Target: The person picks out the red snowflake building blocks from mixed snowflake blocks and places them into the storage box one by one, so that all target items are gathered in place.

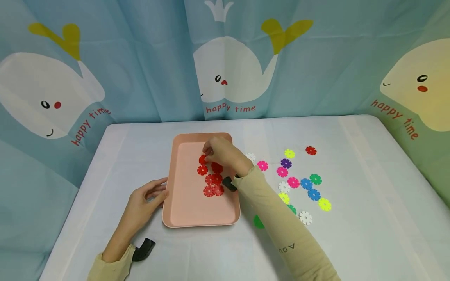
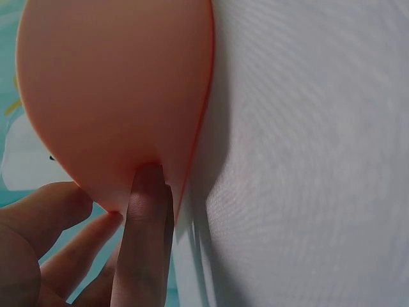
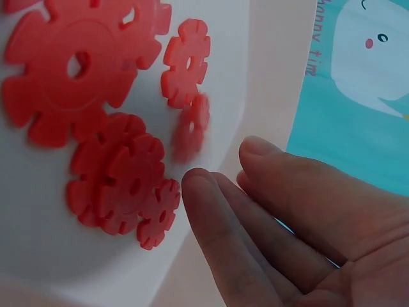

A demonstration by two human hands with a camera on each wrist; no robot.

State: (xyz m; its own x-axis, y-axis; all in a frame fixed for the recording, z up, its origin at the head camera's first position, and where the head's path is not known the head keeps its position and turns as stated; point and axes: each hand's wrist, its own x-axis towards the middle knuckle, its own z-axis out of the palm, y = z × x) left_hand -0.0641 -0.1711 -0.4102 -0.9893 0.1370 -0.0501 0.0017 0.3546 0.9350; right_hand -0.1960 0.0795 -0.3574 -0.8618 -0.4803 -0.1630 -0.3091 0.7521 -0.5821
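Observation:
A pink rectangular tray (image 1: 186,210) lies on the table with several red notched plastic discs (image 1: 209,191) inside, some overlapping. My left hand (image 1: 145,205) is at the tray's left side, fingertips touching its outer wall (image 2: 115,96) and edge. Over the upper part of the tray hovers my right hand (image 1: 223,154), its fingers bent toward the discs. In the right wrist view, that hand (image 3: 281,217) has nothing between thumb and fingertips. Just beyond the fingertips is a blurred red disc (image 3: 192,131); stacked red discs (image 3: 131,182) lie nearby.
Right of the tray, loose discs in several colours are scattered, among them a blue disc (image 1: 314,194), a purple disc (image 1: 286,163) and a lone red disc (image 1: 311,150). My right forearm passes over some. A whale-print curtain (image 1: 151,58) hangs behind the white table (image 1: 369,203).

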